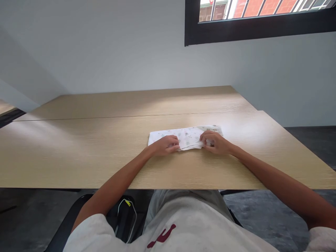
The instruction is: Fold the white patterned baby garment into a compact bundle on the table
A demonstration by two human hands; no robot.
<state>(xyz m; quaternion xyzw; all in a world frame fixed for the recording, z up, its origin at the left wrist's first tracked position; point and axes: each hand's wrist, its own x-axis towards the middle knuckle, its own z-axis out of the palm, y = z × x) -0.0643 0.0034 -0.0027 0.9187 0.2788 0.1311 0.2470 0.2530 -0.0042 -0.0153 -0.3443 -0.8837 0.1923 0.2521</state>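
A white cloth with a small printed pattern lies folded into a long strip on the wooden table. My left hand is closed on its near edge, left of the middle, with the fingers curled over the fabric. Toward the cloth's right end, my right hand pinches the same near edge between thumb and fingers. Between the two hands that edge lifts and bends slightly. Parts of the cloth under both hands are hidden.
The light wood table has a seam running across it behind the cloth. A pale wall rises at its far side, with a dark-framed window at upper right. Below the near edge, a black chair and a white cable show.
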